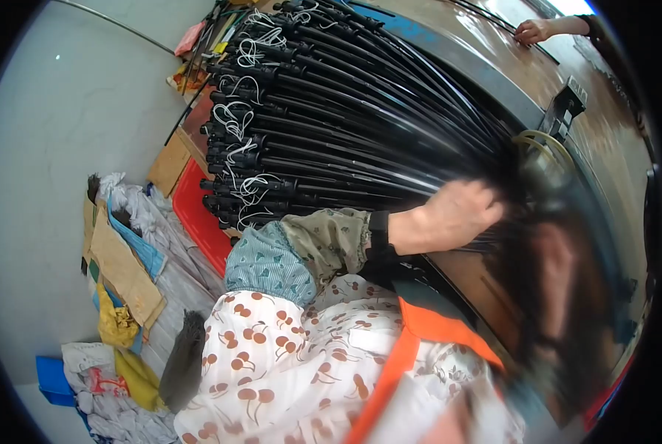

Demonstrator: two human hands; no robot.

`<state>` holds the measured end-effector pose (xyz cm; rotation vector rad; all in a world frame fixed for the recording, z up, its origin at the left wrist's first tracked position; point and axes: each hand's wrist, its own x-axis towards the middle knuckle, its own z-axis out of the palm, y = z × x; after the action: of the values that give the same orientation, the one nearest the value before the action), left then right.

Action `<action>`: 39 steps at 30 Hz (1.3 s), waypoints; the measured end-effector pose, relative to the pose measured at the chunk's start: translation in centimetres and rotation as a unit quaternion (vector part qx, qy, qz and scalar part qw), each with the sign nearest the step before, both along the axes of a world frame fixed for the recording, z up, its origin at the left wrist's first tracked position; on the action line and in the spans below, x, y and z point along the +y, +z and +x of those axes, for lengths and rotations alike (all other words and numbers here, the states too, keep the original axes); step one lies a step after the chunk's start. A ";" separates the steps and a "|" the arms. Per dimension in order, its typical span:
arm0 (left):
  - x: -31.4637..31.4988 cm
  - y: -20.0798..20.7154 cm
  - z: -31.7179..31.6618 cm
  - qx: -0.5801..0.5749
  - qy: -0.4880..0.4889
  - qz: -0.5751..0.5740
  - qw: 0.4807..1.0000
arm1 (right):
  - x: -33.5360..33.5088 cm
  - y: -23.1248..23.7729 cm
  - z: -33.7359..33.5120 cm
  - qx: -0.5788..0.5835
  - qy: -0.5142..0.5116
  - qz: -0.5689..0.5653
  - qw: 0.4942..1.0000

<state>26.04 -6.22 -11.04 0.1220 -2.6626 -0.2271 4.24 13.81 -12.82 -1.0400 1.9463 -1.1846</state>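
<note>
A fan of long black rods (368, 111) with loops of white cord (231, 122) at their left ends fills the middle. My left hand (449, 214) is over the near side of the rods, close to where they converge. Its fingers are curled closed; whether a rod is inside them is hidden. To its right, my right hand (554, 274) is smeared by motion, beside a dark blurred area, so its fingers do not show. Just beyond the hands is a blurred round object with a yellowish ring (544, 144).
A black bracket (564, 107) stands on a metal bar along the far side. Another person's hand (534, 31) touches a thin dark rod at upper right. On the left lie a red tray (198, 214), cardboard (124, 266), plastic wrapping and cloths.
</note>
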 end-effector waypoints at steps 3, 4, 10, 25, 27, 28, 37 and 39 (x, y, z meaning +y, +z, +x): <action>0.1 1.3 -0.3 -0.026 -0.027 0.011 0.999 | 1.0 0.8 0.3 -0.005 -0.023 -0.004 1.000; 0.2 2.1 -0.6 -0.045 -0.034 -0.009 0.998 | 1.4 0.9 0.0 -0.002 -0.029 -0.005 1.000; 0.8 5.2 -3.1 -0.155 -0.117 -0.003 0.981 | 4.2 3.0 -0.3 0.184 0.120 -0.027 0.975; 2.9 11.2 -13.6 -0.296 -0.314 -0.006 0.902 | 7.8 2.8 2.7 0.424 0.006 -0.022 0.905; 3.1 11.0 -14.4 -0.273 -0.323 -0.046 0.905 | 8.0 2.3 1.7 0.399 -0.037 -0.036 0.915; 2.9 11.3 -14.5 -0.231 -0.320 -0.068 0.916 | 8.4 1.9 1.4 0.358 -0.101 -0.137 0.918; 3.0 12.0 -18.5 -0.124 -0.337 -0.126 0.925 | 12.3 3.1 -2.8 0.371 -0.339 -0.071 0.862; 2.9 12.2 -19.8 -0.098 -0.326 -0.140 0.930 | 16.2 3.7 -5.8 0.346 -0.320 -0.031 0.881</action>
<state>6.25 -3.29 1.13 -0.8838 -2.8070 -0.0348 -1.52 30.05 -9.09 -0.9517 3.0014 -1.3174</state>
